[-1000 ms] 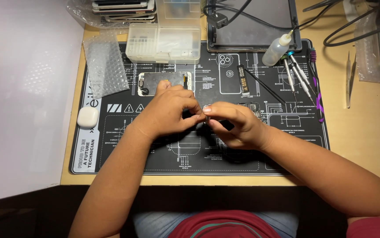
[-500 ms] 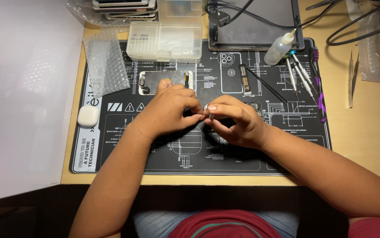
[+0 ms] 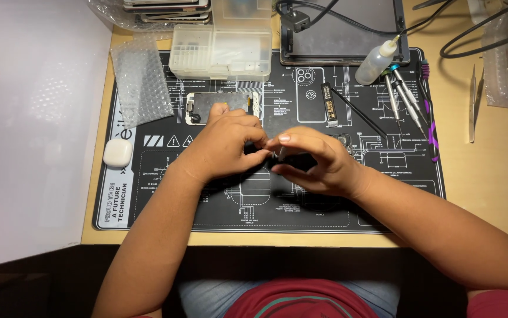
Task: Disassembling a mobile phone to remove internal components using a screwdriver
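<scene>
Nearest, the left hand [image 3: 221, 147] and right hand [image 3: 316, 162] meet over the middle of the black repair mat [image 3: 165, 200], fingertips pinched together on a small part [image 3: 276, 154] that is mostly hidden between them. Such a tiny piece probably wants a light, steady pinch, wrists braced on the mat. Just beyond lies an opened phone frame [image 3: 198, 106]; farther back on the tabletop [image 3: 501, 176] stand a clear parts box [image 3: 221, 53], a dropper bottle [image 3: 375, 63] and screwdrivers [image 3: 404, 94].
</scene>
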